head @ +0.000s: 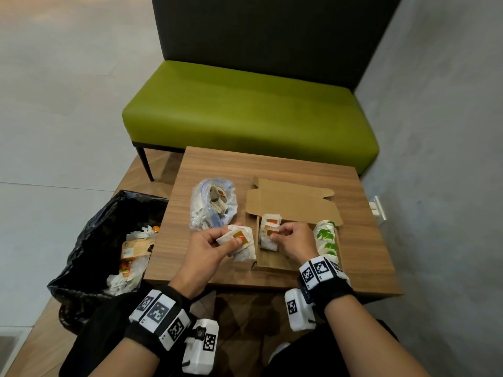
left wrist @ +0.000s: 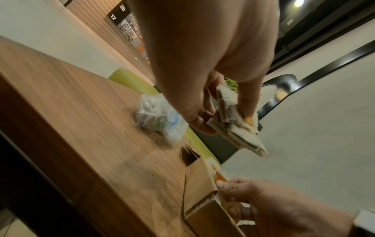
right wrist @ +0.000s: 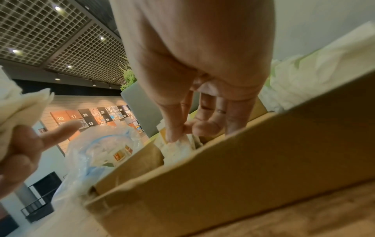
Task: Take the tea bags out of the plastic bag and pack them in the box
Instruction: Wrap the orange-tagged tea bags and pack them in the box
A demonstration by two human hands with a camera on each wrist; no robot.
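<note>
A clear plastic bag (head: 212, 204) with tea bags inside lies on the wooden table (head: 362, 246), left of an open cardboard box (head: 294, 205). My left hand (head: 215, 240) grips a small stack of orange-tagged tea bags (head: 241, 239) just left of the box; the same stack (left wrist: 233, 126) hangs between thumb and fingers in the left wrist view. My right hand (head: 283, 235) is inside the box and pinches an orange-tagged tea bag (head: 269, 232) standing in a row at the left end. Green-tagged tea bags (head: 326, 238) fill the right end. The right fingertips (right wrist: 178, 131) sit among white bags behind the box wall (right wrist: 243, 168).
A black bin bag (head: 89, 235) with rubbish stands open on the floor left of the table. A green bench (head: 245, 110) lies beyond the table's far edge, and a grey wall runs along the right. The box lid (head: 288, 191) lies flat behind the box.
</note>
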